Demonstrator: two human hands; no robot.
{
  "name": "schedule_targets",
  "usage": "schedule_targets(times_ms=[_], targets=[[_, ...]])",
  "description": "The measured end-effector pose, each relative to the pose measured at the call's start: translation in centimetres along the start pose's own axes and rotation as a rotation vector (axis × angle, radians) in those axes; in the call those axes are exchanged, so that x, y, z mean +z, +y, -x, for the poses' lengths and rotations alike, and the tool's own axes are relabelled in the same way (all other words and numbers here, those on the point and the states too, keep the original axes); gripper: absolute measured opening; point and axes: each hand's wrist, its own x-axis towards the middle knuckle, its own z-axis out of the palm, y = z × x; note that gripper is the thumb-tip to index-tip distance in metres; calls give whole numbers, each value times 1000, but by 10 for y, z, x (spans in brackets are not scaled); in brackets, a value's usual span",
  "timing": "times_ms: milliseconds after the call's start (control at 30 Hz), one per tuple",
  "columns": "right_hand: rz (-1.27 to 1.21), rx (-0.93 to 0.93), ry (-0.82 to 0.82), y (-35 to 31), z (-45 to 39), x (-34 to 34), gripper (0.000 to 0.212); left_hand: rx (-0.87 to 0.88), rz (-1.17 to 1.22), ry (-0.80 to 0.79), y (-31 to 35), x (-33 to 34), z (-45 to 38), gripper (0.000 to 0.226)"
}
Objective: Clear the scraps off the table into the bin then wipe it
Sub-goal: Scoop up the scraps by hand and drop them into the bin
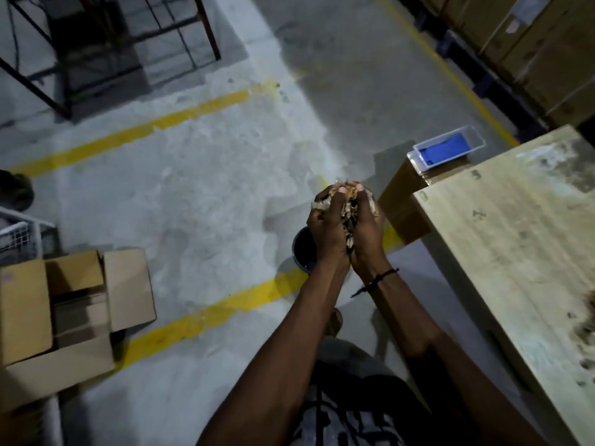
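Observation:
My left hand (325,227) and my right hand (367,230) are cupped together around a heap of pale and brown scraps (348,208). They hang over the floor, left of the wooden table (502,239). Directly below them stands a dark round bin (304,249), mostly hidden by my left hand and wrist. More dark scraps (584,329) lie at the table's right edge. A blue cloth (446,149) sits in a clear tray (415,160) on a cardboard box beyond the table.
An open cardboard box (74,317) sits on the floor at left. A metal frame (106,49) stands at the back left. Stacked cartons (528,43) line the back right. Yellow lines cross the concrete floor.

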Motion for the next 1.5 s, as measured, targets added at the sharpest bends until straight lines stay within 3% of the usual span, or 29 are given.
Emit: schedule_targets(times_ms=[433,733,867,1000,1200,1333,1500], targets=[[102,162,152,173,-118,-21,26,-218,-158,129,-114,-75,-150,11],[256,121,302,417,-220,-84,34,-304,-369,107,-294,-215,-307,9],[369,179,294,522,-260,-126,33,-274,-536,129,-377,-280,-364,45],[463,247,279,594,-297,-166,33,-202,-766,71,-428,-323,-401,39],[483,436,236,632,-325,-201,56,-386,-847,-18,-456,-343,-436,56],[565,498,212,599,-318,-200,52,-488,-919,-15,-444,-328,-435,74],[577,529,216,568,-293,-194,45,-459,-943,-7,-414,-321,-413,42]])
